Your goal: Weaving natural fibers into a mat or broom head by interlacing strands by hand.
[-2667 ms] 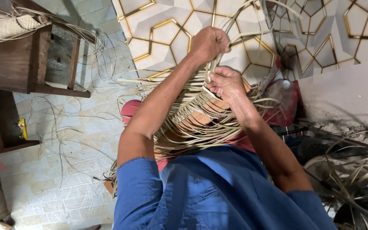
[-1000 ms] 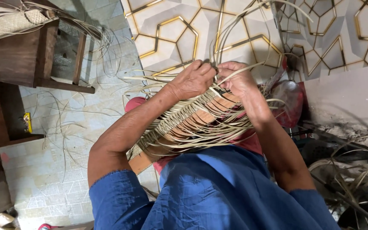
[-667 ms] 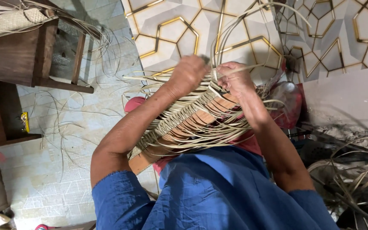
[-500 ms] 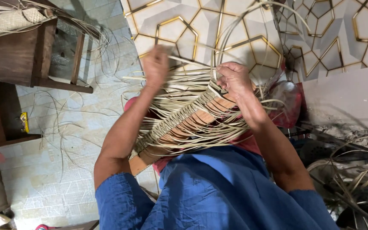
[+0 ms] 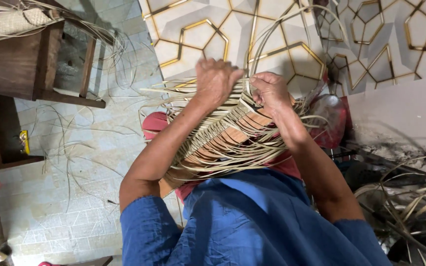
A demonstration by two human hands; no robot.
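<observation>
Both hands sit at the far edge of the half-woven cane piece [image 5: 223,138] on the lap: left hand [image 5: 216,81] clamped over strips, right hand [image 5: 270,91] pinching one. I'd keep tension even, snug each strip.

The left hand [image 5: 216,81] covers the top of the woven cane piece [image 5: 223,138], so its fingertips and what they pinch cannot be told. The right hand [image 5: 271,91] hides its own grip likewise. The wooden bench [image 5: 20,64] is cut off by the left edge, the cane strips [image 5: 410,202] by the right
</observation>
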